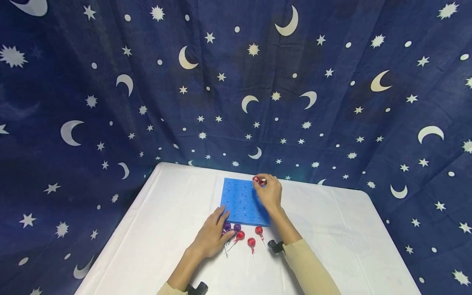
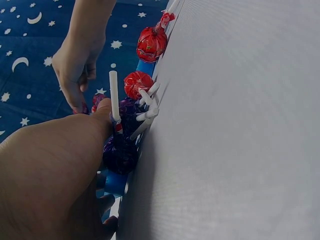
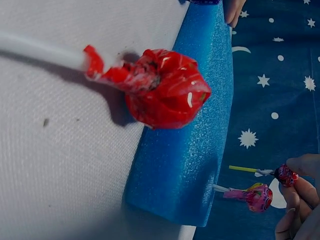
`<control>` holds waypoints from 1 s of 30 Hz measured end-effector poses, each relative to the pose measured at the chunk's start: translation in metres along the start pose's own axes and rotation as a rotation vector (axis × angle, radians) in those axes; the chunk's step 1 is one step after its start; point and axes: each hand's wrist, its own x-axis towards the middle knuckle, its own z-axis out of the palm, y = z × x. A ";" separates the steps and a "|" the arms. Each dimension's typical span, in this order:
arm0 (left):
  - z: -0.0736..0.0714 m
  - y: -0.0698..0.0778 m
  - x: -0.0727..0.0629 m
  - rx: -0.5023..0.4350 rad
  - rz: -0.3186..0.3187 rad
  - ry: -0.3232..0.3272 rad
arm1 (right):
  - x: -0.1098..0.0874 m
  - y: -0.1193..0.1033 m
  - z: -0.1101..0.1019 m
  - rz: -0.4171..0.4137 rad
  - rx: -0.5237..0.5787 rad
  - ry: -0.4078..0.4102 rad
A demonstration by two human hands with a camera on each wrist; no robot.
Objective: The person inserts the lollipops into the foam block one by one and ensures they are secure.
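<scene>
While your right hand (image 1: 271, 194) hovered at the far-right corner: its thumb and fingers pinched a dark red lollipop (image 3: 287, 176), yellow stick toward the blue foam block (image 1: 241, 207).
Pink lollipop (image 3: 259, 197): it stood just beside the held one, white stick against the foam.
Left hand (image 1: 211, 237): your fingers lay at the block's near-left corner, thumb spread wide.
Purple lollipops (image 1: 237, 226): they lay beside that thumb.
Red lollipops (image 1: 251, 242): three lay near the block's front edge, on the white table (image 1: 177, 205).
</scene>
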 end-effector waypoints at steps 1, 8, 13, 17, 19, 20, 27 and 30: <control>0.000 0.000 0.000 0.004 0.001 0.005 | 0.001 0.000 0.001 -0.001 -0.002 0.001; 0.000 -0.003 0.001 0.006 -0.008 -0.004 | 0.003 0.001 0.005 0.002 -0.021 -0.018; 0.004 -0.007 0.001 0.010 0.007 0.021 | 0.004 0.003 0.007 0.001 -0.036 -0.037; 0.007 -0.008 0.001 0.013 0.032 0.049 | 0.005 0.004 0.009 -0.008 -0.051 -0.044; 0.006 -0.008 0.001 0.007 0.043 0.057 | 0.006 0.006 0.010 -0.013 -0.060 -0.049; 0.006 -0.008 0.001 0.001 0.046 0.057 | 0.006 0.006 0.010 -0.016 -0.065 -0.052; 0.005 -0.006 0.001 0.002 0.036 0.034 | 0.009 0.008 0.012 0.002 -0.082 -0.077; 0.007 -0.008 0.000 0.022 0.036 0.034 | 0.010 0.008 0.013 0.011 -0.087 -0.087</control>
